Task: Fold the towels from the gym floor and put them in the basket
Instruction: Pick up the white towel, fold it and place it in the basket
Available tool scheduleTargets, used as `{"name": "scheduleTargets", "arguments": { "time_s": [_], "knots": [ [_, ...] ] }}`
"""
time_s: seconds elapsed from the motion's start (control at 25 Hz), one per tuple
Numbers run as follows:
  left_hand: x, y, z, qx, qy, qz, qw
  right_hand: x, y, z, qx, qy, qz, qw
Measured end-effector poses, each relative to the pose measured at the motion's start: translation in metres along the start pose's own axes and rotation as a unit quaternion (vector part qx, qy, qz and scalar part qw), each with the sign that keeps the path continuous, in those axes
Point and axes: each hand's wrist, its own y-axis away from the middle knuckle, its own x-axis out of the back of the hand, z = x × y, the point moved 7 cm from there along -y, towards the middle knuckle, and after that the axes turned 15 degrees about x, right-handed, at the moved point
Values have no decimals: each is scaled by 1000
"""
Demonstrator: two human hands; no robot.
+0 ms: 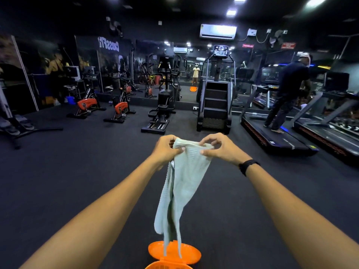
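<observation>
Above orange plastic basket [186,265], left hand [165,148] & right hand [221,147] are pinching pale-green ribbed towel [182,183] — fold starting, next needs corners matched.

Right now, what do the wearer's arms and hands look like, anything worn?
Both forearms are bare, with no sleeves in view and no gloves. The right wrist carries a slim black band, like a fitness tracker or watch. The left hand and its wrist show nothing worn. No rings are visible on the right hand, though some fingers are curled out of sight.
</observation>
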Motion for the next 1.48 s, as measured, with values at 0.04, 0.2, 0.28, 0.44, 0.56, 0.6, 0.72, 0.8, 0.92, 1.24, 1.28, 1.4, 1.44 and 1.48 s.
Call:
{"name": "scheduleTargets", "arguments": {
  "time_s": [0.04, 0.2, 0.28, 0.44, 0.56, 0.6, 0.72, 0.8, 0.92, 1.24, 1.28, 1.4, 1.44, 1.48],
  "knots": [
    [1, -1, 1, 3, 23, -11, 1000, -3, 3, 4, 14, 34, -21, 999],
    [4, 1, 10, -18, 63, -52, 996, -15, 6, 18, 20, 112, -59, 992],
    [12, 0, 10, -36, 84, -25, 996, -13, 5, 12, 39, 63, -29, 997],
    [36, -1, 10, -49, 197, 45, 978, 0, -1, -5, 56, -115, 139, 982],
    [42, -7, -6, 12, 180, 40, 983, -17, -3, 1, 1, -148, 34, 988],
    [41, -9, -12, 28, 139, 36, 989, -23, -1, 8, -8, -136, -2, 991],
    [40, -8, -13, 22, 161, 24, 986, -24, 6, 19, -36, -186, 31, 981],
    [35, -6, -12, 28, 208, -21, 978, -24, 6, 21, -44, -231, 50, 971],
    [11, -2, -38, 102, 7, -148, 984, -20, 3, 22, -56, -284, 96, 952],
    [-6, -4, -46, 136, 191, -140, 962, -34, 18, 46, -164, -325, 25, 931],
    [-6, -6, -37, 139, 173, -161, 962, -31, 13, 42, -155, -361, 41, 918],
    [-1, -9, -37, 145, 40, -160, 976, -39, 12, 40, -158, -313, -34, 936],
    [2, -10, -39, 142, 64, -150, 976, -40, 13, 44, -162, -316, -14, 935],
    [1, -10, -43, 143, 104, -155, 972, -39, 13, 48, -164, -338, 14, 927]
  ]
}}
